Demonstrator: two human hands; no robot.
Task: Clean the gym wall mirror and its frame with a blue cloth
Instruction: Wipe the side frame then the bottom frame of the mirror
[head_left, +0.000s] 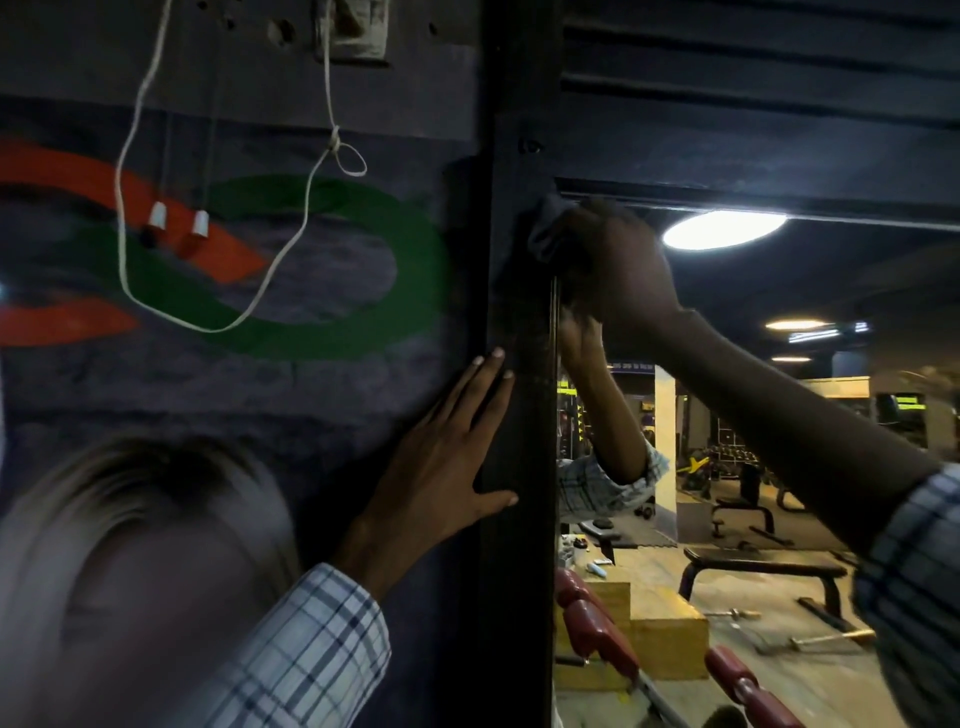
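Note:
The wall mirror (753, 415) fills the right half of the view and reflects the gym. Its dark frame (519, 415) runs upright down the middle, with a top bar along the upper right. My right hand (618, 260) is closed around a dark blue cloth (545, 228) and presses it into the frame's top left corner. My left hand (447, 467) lies flat, fingers spread, against the upright frame and the wall beside it, lower down. It holds nothing. My right arm's reflection shows in the glass just below the cloth.
To the left is a dark wall with a painted green ring (311, 260) and orange stripes. A white cord (156, 218) with two plugs hangs from a switch box (353, 31) above. A blurred pale shape (130, 571) fills the lower left. Reflected benches and weights show in the mirror.

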